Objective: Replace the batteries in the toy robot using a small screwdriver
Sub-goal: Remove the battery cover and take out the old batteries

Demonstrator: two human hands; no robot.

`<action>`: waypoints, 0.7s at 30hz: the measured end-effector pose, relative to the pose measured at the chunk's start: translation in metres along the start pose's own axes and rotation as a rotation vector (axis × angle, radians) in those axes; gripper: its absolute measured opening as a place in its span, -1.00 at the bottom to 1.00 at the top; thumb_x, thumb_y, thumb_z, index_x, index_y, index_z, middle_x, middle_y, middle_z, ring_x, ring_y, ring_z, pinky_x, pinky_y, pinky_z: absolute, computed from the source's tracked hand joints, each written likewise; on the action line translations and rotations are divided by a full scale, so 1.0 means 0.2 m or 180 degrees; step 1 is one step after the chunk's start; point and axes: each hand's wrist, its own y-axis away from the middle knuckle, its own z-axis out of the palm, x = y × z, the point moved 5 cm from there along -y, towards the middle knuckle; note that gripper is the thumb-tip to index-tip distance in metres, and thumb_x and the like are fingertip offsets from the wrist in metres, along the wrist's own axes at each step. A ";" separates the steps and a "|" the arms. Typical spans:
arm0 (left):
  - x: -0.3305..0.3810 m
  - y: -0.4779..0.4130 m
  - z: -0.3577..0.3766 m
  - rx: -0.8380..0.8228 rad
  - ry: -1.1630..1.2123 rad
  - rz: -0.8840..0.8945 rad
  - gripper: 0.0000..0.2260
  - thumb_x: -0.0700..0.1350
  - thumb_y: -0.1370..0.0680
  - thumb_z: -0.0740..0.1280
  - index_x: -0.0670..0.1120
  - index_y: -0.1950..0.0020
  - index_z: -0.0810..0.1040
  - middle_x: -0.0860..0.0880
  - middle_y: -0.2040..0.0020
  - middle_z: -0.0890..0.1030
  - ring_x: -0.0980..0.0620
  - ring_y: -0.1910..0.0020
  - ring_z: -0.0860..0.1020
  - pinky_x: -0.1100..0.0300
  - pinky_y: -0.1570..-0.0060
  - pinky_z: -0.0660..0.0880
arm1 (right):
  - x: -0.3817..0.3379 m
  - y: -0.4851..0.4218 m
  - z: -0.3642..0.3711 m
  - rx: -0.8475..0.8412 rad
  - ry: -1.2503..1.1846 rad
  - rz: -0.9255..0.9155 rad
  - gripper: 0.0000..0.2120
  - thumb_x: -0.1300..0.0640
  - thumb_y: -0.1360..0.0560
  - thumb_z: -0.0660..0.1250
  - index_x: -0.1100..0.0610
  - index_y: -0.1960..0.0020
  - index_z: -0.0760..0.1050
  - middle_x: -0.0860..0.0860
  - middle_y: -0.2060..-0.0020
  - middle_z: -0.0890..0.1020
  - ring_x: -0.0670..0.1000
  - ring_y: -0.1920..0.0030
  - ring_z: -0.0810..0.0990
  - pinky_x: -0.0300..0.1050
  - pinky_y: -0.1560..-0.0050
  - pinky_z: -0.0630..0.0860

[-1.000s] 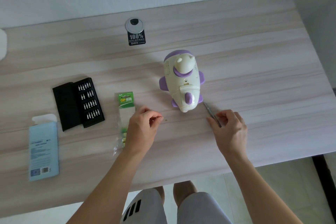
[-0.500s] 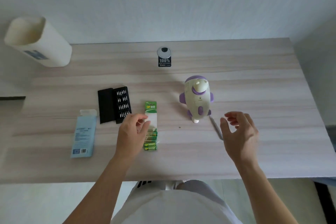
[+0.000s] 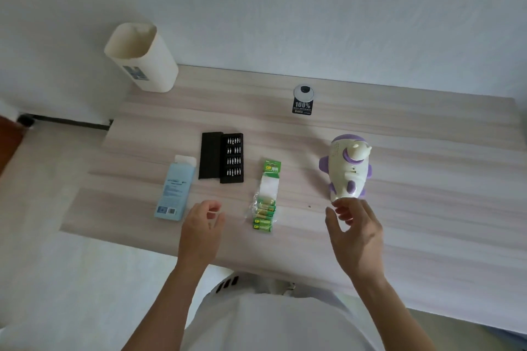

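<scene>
Viewed from my remote station: both hands hover over the near side of the wooden bench. The left hand is loosely curled and holds nothing, between a blue box and the green battery pack. The right hand is spread wide and empty, its fingertips at the near end of the white-and-purple toy robot, which sits right of centre; I cannot tell whether they touch it. A black bit case lies open beyond the box. A cream container stands far left.
</scene>
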 end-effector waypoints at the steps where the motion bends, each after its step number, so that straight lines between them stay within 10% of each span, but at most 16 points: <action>1: 0.01 0.00 0.01 -0.0057 -0.0014 0.0054 -0.86 -0.18 -0.57 0.37 -0.05 -0.12 0.57 0.00 -0.03 0.57 0.02 0.01 0.57 -0.02 -0.07 0.58 | 0.01 -0.03 -0.02 0.0099 0.0037 0.0091 -0.87 0.21 -0.45 0.48 0.16 0.06 0.55 -0.02 0.21 0.60 -0.02 0.28 0.56 -0.10 0.25 0.53; 21: 0.52 -0.30 0.32 -0.0979 0.0045 0.1070 -0.89 -0.16 -0.57 0.38 -0.07 -0.09 0.59 0.04 -0.02 0.60 0.08 0.04 0.56 0.09 -0.04 0.53 | 0.10 -0.30 0.01 -0.0643 0.1701 0.0759 -0.63 -0.17 -0.60 0.16 0.06 0.25 0.27 -0.02 0.36 0.46 0.16 0.34 0.48 -0.05 0.31 0.40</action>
